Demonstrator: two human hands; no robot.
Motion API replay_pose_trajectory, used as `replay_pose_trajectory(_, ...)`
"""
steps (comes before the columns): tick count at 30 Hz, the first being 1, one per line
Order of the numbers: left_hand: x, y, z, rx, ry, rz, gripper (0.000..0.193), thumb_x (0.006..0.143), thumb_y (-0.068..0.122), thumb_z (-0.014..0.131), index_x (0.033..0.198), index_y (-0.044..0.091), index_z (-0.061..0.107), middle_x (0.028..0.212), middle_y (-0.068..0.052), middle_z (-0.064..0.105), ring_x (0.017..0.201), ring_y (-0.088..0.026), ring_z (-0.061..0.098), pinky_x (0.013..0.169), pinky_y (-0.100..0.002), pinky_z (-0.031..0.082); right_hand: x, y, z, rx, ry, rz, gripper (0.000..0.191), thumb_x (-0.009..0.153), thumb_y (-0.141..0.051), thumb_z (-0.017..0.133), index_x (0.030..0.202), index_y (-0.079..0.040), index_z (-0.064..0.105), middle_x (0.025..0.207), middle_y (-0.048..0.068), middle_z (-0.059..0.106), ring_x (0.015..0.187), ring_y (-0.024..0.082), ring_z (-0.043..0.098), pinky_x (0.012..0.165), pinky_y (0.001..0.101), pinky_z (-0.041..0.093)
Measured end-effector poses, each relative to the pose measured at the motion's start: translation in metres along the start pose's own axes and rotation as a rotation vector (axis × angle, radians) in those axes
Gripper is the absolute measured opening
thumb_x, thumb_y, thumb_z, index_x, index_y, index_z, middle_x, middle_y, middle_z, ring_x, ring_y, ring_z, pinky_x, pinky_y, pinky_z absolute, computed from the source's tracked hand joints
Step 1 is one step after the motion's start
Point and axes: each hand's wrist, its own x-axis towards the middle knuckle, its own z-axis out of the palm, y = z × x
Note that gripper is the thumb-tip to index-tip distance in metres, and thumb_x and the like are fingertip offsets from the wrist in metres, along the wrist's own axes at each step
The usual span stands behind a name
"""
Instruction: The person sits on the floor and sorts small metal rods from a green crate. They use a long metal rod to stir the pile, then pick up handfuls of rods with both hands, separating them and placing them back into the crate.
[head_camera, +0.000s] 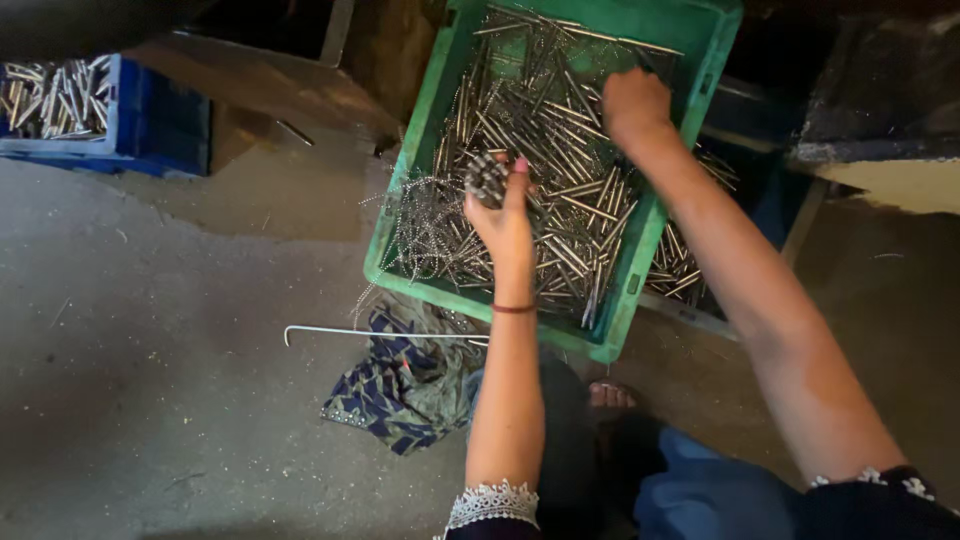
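Metal pins (560, 150) heaped in green crate (420, 130); left hand (505, 215) clutching a bundle, right hand (632, 105) curled among them

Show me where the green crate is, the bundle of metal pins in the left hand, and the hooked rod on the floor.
green crate (392, 262): head view, its left wall.
bundle of metal pins (487, 178): head view, pin ends.
hooked rod (380, 332): head view, mid-shaft.

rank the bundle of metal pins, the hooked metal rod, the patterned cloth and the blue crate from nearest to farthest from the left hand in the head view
1. bundle of metal pins: gripped in the left hand, over the green crate.
2. hooked metal rod: on the floor, below the hand.
3. patterned cloth: under the rod, lower left.
4. blue crate: far upper left.
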Motion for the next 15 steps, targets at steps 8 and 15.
replay_pose_trajectory(8,0.0,-0.002,-0.009,-0.837,-0.055,-0.482,0.015,0.1,0.016,0.069,0.11,0.011,0.059,0.088,-0.002,0.064,0.074,-0.015,0.063,0.071,-0.035,0.06,-0.011,0.006,-0.024,0.251,-0.05,0.007,0.028,0.104,-0.029,0.065,0.107,-0.003,0.075,0.104,0.024,0.071,0.099,0.043,0.071,0.087,0.0534,0.055)
replay_pose_trajectory(15,0.007,0.001,-0.01,-0.746,0.085,-0.646,0.025,0.1,0.023,0.054,0.123,0.014,0.058,0.104,-0.003,0.072,0.091,-0.023,0.073,0.082,-0.041,0.061,-0.055,-0.018,-0.084,0.893,-0.275,-0.492,0.035,0.101,-0.038,0.062,0.107,-0.004,0.063,0.092,0.012,0.074,0.081,0.02,0.077,0.071,0.0356,0.064)
